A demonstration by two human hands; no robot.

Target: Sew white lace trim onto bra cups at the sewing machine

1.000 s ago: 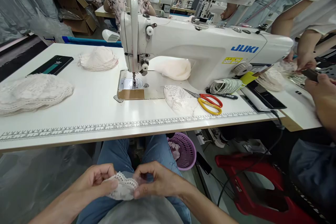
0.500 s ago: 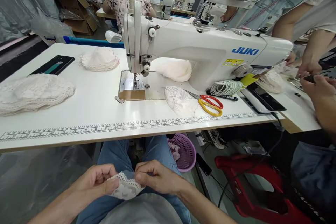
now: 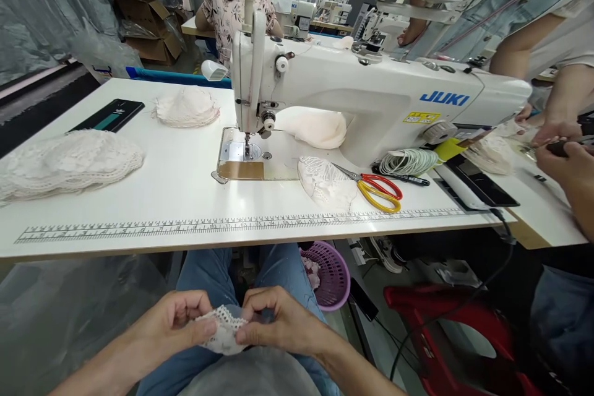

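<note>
A small white lace piece is held low over my lap, below the table's front edge. My left hand pinches its left side between thumb and fingers. At its right side, my right hand grips the lace edge with thumb and fingertips. On the table above lie a stack of lace pieces at the left, a smaller stack behind it, and one lace piece beside the scissors.
A white sewing machine stands on the table. Right of the scissors are coiled cord and a phone. Below are a purple basket and red stool. Another person's hand is at the right.
My right hand has shifted its hold on the lace, with its thumb now lower on the front. The lace looks more bunched between my hands. The camera view has turned slightly left.
</note>
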